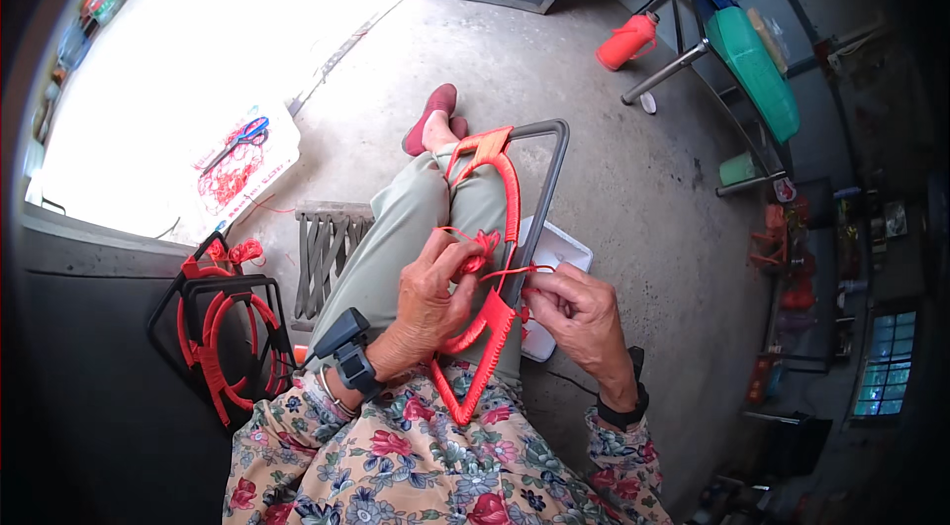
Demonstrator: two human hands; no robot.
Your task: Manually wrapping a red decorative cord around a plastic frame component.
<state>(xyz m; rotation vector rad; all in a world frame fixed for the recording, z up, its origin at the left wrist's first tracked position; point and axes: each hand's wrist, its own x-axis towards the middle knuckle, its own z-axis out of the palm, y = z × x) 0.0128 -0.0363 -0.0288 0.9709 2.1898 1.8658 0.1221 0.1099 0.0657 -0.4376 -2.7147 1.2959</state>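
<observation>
Across my lap lies a grey metal frame (546,189) with curved parts tightly wrapped in red-orange cord. One wrapped loop (485,367) points toward my body, and another wrapped curve is at the far end. Against the frame's middle, my left hand (427,289) is closed on a bundle of red cord (482,250). A strand of that cord runs across the bar to my right hand (576,315). On the bar's right side, my right hand pinches the strand, its fingertips close to the frame. Its curled fingers partly hide the grip.
Similar black frames with red wrapping (226,327) stand at the left, beside a slatted grey seat (332,238). Scissors (242,141) lie on a white tray (282,154) of red cord scraps. A white bin (564,250) is behind the frame. A red thermos (628,42) stands near a metal-legged table (665,72).
</observation>
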